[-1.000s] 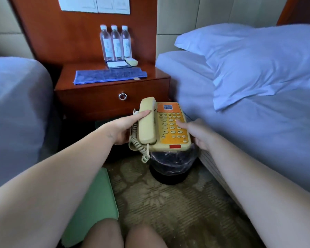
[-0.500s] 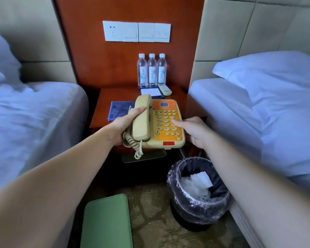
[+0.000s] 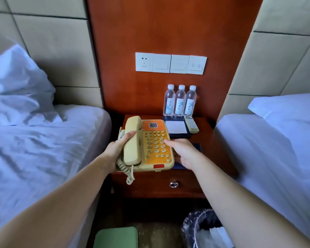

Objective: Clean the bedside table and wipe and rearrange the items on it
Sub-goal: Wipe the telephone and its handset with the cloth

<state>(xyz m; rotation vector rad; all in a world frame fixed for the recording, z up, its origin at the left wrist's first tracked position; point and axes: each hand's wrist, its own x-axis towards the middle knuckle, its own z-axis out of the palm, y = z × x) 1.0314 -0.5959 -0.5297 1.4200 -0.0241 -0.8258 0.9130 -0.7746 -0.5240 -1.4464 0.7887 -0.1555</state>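
A person's left grip [image 3: 117, 149] closes round the handset and left edge of a cream-yellow plastic desk telephone with an orange keypad panel [image 3: 154, 140], thumb lying over the handset. The right grip [image 3: 183, 151] holds the telephone's right side, thumb across the keys, fingers going under the edge out of sight. The telephone sits level over the front left of a red-brown wooden bedside table's surface [image 3: 220, 158]; whether it rests on the wood or hangs just above cannot be told. Its curled cream cord [image 3: 128, 173] dangles in front of the drawer, left of a round metal knob [image 3: 173, 184]. A dark blue cloth [image 3: 197, 146] lies on the surface beneath the right grip. At the back right, three clear plastic water bottles with white caps [image 3: 180, 101] stand side by side against the wooden wall panel, with a white notepad in a dark holder [image 3: 176, 127] and a cream remote control [image 3: 191, 125] just in front of them. White-sheeted beds flank the table, left [image 3: 34, 149] and right [image 3: 267, 149].
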